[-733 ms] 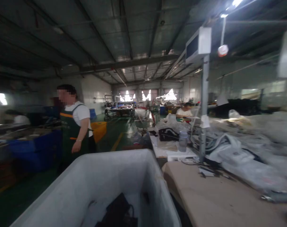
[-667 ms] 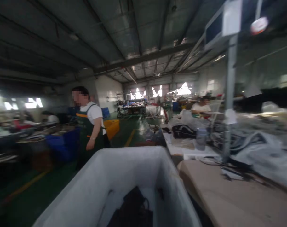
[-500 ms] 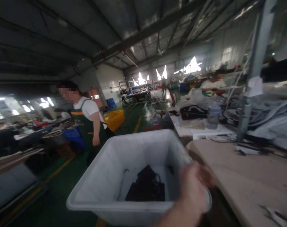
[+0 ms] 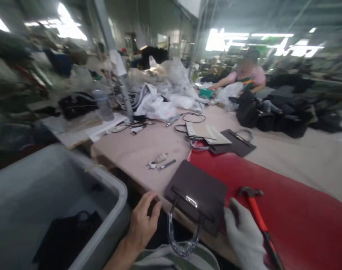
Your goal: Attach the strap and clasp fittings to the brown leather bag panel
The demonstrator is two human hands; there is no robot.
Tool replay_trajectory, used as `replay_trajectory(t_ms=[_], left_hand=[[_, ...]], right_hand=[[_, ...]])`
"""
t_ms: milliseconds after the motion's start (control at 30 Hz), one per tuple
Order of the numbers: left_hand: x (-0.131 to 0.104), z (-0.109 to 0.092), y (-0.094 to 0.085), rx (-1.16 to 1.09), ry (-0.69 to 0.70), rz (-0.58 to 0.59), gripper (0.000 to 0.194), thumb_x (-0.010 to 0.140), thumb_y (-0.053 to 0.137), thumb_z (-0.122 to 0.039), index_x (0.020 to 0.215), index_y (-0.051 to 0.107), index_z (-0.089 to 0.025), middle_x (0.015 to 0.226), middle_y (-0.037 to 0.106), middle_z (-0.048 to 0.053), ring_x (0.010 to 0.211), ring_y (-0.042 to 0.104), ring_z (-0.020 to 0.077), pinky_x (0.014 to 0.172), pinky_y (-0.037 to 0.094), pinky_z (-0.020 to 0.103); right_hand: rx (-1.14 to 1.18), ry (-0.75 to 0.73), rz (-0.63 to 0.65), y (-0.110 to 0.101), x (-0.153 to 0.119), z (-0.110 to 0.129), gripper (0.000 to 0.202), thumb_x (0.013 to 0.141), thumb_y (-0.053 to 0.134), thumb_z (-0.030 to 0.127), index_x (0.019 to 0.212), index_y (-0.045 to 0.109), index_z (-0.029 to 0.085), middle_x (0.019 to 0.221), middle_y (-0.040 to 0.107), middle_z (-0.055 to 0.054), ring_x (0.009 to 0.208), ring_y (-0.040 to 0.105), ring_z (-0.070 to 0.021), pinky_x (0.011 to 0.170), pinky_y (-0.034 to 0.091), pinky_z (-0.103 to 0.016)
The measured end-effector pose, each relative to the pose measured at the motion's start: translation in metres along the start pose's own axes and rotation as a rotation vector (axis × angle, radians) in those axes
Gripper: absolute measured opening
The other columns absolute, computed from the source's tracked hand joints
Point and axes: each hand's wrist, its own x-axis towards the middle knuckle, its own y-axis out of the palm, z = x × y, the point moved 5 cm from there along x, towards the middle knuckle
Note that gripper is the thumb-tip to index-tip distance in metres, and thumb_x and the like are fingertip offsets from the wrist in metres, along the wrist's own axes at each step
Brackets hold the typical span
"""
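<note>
Now both hands [image 4: 144, 225] reach handbag [image 4: 197, 195] beside bin [image 4: 114, 187] holding bag [image 4: 65, 234].

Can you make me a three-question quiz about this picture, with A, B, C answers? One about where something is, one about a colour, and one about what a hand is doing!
1. Where does the hammer lie?
A. on the red mat
B. in the grey bin
C. on the floor

2. What colour is the hammer's handle?
A. blue
B. orange
C. green

3. What is the gloved right hand doing?
A. gripping the hammer
B. resting open at the edge of the dark handbag
C. reaching into the bin

Answers: 1 A, it lies on the mat by the glove. 2 B, the shaft is bright orange. 3 B, its fingers lie open against the bag.
</note>
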Motion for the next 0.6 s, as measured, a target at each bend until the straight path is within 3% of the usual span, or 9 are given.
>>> replay_trajectory(t_ms=[100, 267, 367, 467, 533, 600], left_hand=[[-0.008, 0.003, 0.040, 0.031, 0.241, 0.138, 0.028, 0.100, 0.059, -0.022, 0.126, 0.068, -0.019, 0.128, 0.073, 0.013, 0.121, 0.070, 0.0249, 0.106, 0.060, 0.040], [0.021, 0.025, 0.089, 0.135, 0.251, 0.368, 0.042, 0.101, 0.057, -0.034, 0.138, 0.062, -0.015, 0.144, 0.062, 0.021, 0.132, 0.063, 0.0358, 0.104, 0.060, 0.056], [0.029, 0.041, 0.106, 0.125, 0.188, 0.491, 0.047, 0.102, 0.053, -0.035, 0.143, 0.059, -0.011, 0.148, 0.058, 0.023, 0.137, 0.060, 0.0356, 0.107, 0.059, 0.055], [0.029, 0.051, 0.104, 0.106, 0.158, 0.530, 0.046, 0.102, 0.051, -0.035, 0.140, 0.061, -0.011, 0.147, 0.060, 0.022, 0.135, 0.062, 0.0337, 0.106, 0.061, 0.050], [0.028, 0.047, 0.105, 0.114, 0.200, 0.533, 0.043, 0.099, 0.053, -0.035, 0.135, 0.066, -0.016, 0.143, 0.064, 0.018, 0.130, 0.066, 0.0344, 0.101, 0.064, 0.051], [0.024, 0.030, 0.126, 0.133, 0.255, 0.597, 0.041, 0.094, 0.060, -0.034, 0.133, 0.069, -0.034, 0.137, 0.068, 0.006, 0.128, 0.067, 0.0349, 0.096, 0.066, 0.053]], right_hand=[[-0.217, -0.185, -0.086, -0.001, -0.003, 0.004, 0.052, 0.102, 0.045, 0.053, 0.128, 0.067, 0.013, 0.119, 0.071, -0.018, 0.106, 0.070, -0.0323, 0.093, 0.058, -0.047], [-0.365, -0.313, -0.153, 0.005, -0.020, 0.012, 0.041, 0.107, 0.044, 0.042, 0.122, 0.069, 0.013, 0.123, 0.069, -0.015, 0.110, 0.065, -0.0320, 0.096, 0.053, -0.049], [-0.334, -0.267, -0.156, 0.010, -0.020, 0.012, 0.039, 0.105, 0.048, 0.040, 0.123, 0.069, 0.013, 0.125, 0.068, -0.015, 0.113, 0.063, -0.0317, 0.101, 0.051, -0.049], [-0.299, -0.194, -0.136, 0.012, -0.017, 0.014, 0.036, 0.103, 0.051, 0.037, 0.125, 0.070, 0.015, 0.126, 0.068, -0.014, 0.116, 0.061, -0.0319, 0.104, 0.049, -0.050], [-0.294, -0.139, -0.118, 0.005, -0.021, 0.024, 0.035, 0.101, 0.053, 0.033, 0.126, 0.070, 0.016, 0.128, 0.068, -0.014, 0.119, 0.060, -0.0321, 0.107, 0.049, -0.050], [-0.297, -0.058, -0.063, -0.005, -0.026, 0.040, 0.034, 0.097, 0.055, 0.029, 0.126, 0.071, 0.019, 0.128, 0.068, -0.012, 0.120, 0.061, -0.0301, 0.110, 0.048, -0.048]])
